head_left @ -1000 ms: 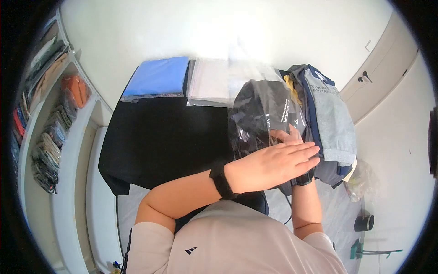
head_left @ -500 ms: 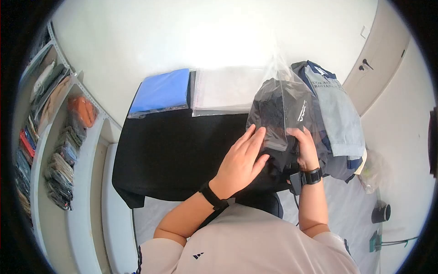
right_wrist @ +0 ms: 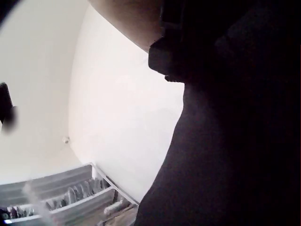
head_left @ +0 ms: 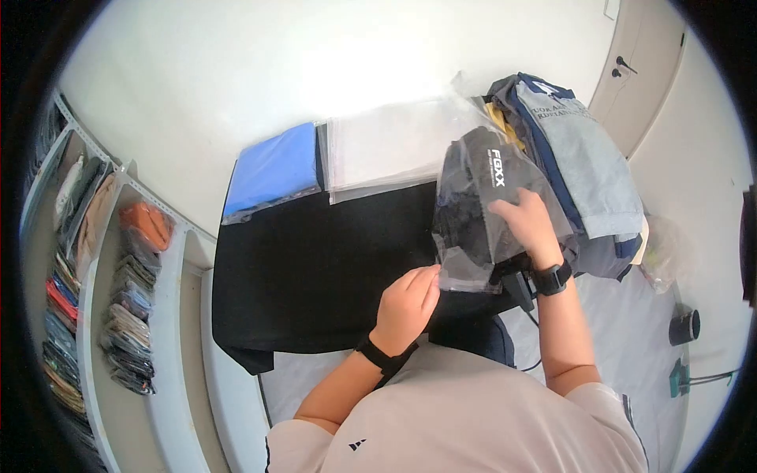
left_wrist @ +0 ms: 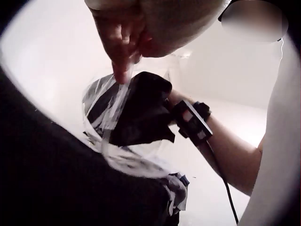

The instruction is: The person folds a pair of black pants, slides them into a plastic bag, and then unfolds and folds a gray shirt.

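Note:
A black folded garment (head_left: 465,177) with white FQXX-like lettering sits in a clear plastic bag (head_left: 471,277) held up over the table's right side. My right hand (head_left: 533,226) grips the bagged garment from the right, thumb on top, other fingers hidden beneath. At the bag's near left corner, my left hand (head_left: 404,311) pinches the plastic edge. The left wrist view shows that hand (left_wrist: 124,37) from below, with the plastic strip (left_wrist: 115,110) at its fingertips and the black cloth (left_wrist: 146,110) beyond. Dark cloth (right_wrist: 225,155) fills much of the right wrist view.
On the black-covered table (head_left: 331,268) lie a bagged blue garment (head_left: 272,169) and a stack of clear bags (head_left: 386,150). Folded clothes (head_left: 583,165) pile at the right. Shelves (head_left: 95,315) of bagged clothing stand left; a cable (head_left: 536,364) hangs from the right wrist.
My left hand swung from across the right hand to the bag's near left corner and now pinches it. The bagged garment turned, so its lettering shows plainly, and the plastic reaches nearer me.

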A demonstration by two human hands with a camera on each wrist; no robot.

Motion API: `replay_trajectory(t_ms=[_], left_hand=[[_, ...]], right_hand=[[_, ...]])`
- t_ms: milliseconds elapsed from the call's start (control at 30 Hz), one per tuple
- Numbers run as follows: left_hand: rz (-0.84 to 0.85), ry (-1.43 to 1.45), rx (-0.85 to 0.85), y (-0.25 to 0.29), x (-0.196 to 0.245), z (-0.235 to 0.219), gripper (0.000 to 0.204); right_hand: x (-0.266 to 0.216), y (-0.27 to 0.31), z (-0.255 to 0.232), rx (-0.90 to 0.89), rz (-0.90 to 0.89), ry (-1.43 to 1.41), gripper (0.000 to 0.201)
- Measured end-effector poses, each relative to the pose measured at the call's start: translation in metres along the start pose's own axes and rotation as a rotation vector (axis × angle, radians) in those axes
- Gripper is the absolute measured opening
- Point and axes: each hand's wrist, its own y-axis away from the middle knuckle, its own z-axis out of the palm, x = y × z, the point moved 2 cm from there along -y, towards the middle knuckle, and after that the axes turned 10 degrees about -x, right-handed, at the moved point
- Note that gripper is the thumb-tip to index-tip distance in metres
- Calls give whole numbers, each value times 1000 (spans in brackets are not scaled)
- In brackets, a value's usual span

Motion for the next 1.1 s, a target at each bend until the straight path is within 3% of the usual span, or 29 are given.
replay_trajectory(t_ms=[67, 233, 333, 367, 400, 433, 533, 667, 767, 833, 867, 933, 967, 1000, 1067, 1100], left_hand=[[-114, 30, 10, 15, -4, 4, 16], [-236, 137, -38, 53, -19, 16, 17], [-215, 52, -12, 67, -28, 19, 18], [-220, 48, -11, 68, -27, 20, 18], [-298, 117, 25, 71, -25, 21, 23], [-376, 188, 61, 73, -24, 22, 27], [-359, 213, 97, 74, -22, 23, 40], [-389, 165, 123, 72, -22, 17, 48], [-455, 188, 140, 78, -25, 15, 49], [-491, 201, 125, 84, -25, 14, 50], [-523, 214, 109, 87, -25, 14, 51], [-529, 206, 111, 91, -26, 16, 51], [-530, 199, 112, 93, -26, 17, 52], [-532, 198, 111, 94, -26, 17, 52], [-553, 220, 149, 94, -25, 15, 52], [-555, 219, 148, 95, -25, 13, 52]], right_hand=[[-4, -5, 4, 20, -98, 128, 49], [-12, -24, 32, -98, -67, 294, 46], [1, -37, 49, -162, -79, 280, 49], [3, -41, 49, -266, -48, 255, 55], [4, -41, 49, -273, -49, 256, 55], [-4, -35, 44, -261, -51, 242, 60], [-6, -33, 42, -258, -15, 277, 69], [9, -42, 47, -137, -203, 10, 59], [25, -43, 58, -194, -135, 263, 60], [35, -36, 71, -73, -113, 540, 68], [36, -32, 76, -78, -114, 540, 68], [33, -22, 86, 73, -193, 799, 75], [27, -14, 86, 133, -249, 818, 69], [18, -6, 86, 131, -250, 817, 69], [-7, 16, 90, 127, -449, 909, 66], [-16, 28, 96, 13, -517, 817, 64]])
